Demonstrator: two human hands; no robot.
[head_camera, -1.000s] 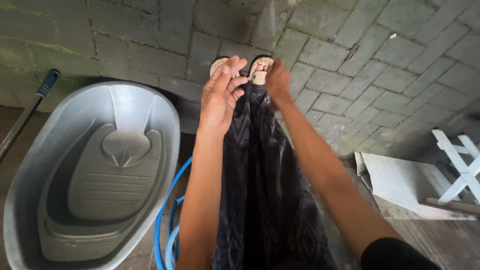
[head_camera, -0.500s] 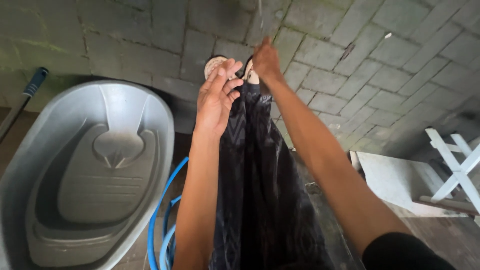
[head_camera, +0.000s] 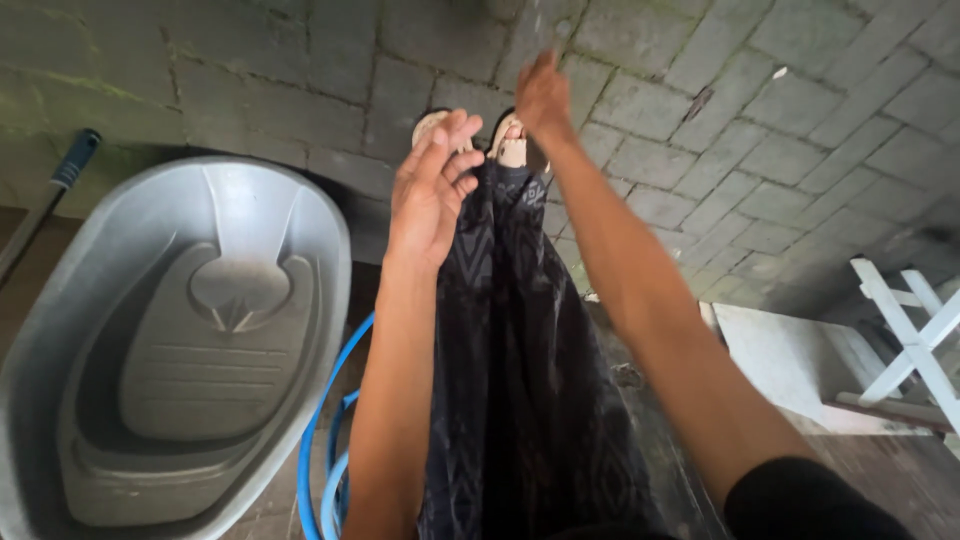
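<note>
Risk: paving under the beige sandals (head_camera: 510, 150) looks damp w/ moss; judged slip hazard. Loose blue hose (head_camera: 335, 440), just beside the empty grey oval plastic tub (head_camera: 60, 330), could snag a foot.

Pose: both arms extended fwd over the dark patterned skirt (head_camera: 510, 340). Left hand (head_camera: 430, 195) open, fingers spread, holding nothing. Right hand (head_camera: 545, 95) reaches farther out, fingers loosely together, empty; no contact w/ any object.

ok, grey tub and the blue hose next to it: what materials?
Grey tub: looks like moulded plastic, with a smooth semi-matte sheen, rounded rim and ribbed contoured insert. Blue hose: probably flexible PVC or rubber, glossy, lying in loose loops. Neither hand touches them; left hand and right hand are empty.
</note>
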